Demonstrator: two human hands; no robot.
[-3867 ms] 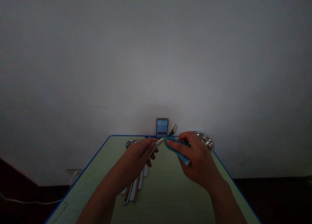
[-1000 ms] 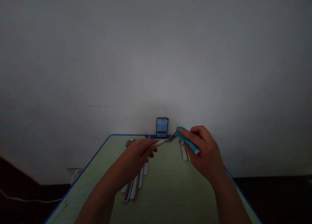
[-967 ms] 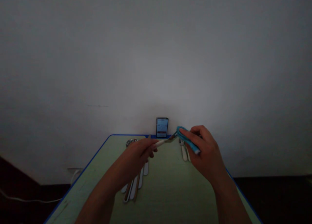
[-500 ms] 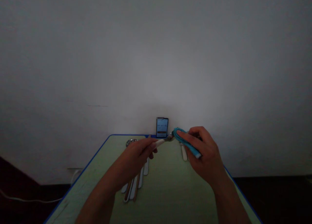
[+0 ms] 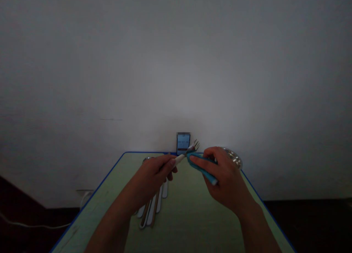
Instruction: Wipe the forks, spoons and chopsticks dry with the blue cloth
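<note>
The fingers [image 5: 168, 164] of the left hand [image 5: 157, 169] are closed in a pinch on the white handle of a fork [image 5: 179, 159], thumb along the top and the other fingers curled beneath. The fork is held up above the tabletop [image 5: 192, 216], tilted so that its metal head and tines point up and away to the right. The right hand [image 5: 227, 178] has its fingers drawn together on a folded blue cloth [image 5: 202, 168] — the index finger stretched along it towards the fork, the cloth's pale end hanging out near the thumb. The cloth's front fold touches the neck of the fork, just below the head.

Beside the left forearm, several utensils with white and brown handles [image 5: 150, 211] lie close together, their ends towards the person; a bit of shiny metal [image 5: 147, 159] shows behind the left hand, mostly hidden. Behind the right hand sits a round metal dish [image 5: 235, 158], partly covered by it; what lies inside is too small to tell. A phone [image 5: 183, 143] with a lit screen stands at the far blue edge, before the pale wall [image 5: 176, 69]. A white cable [image 5: 41, 228] runs beyond the tabletop's left side.
</note>
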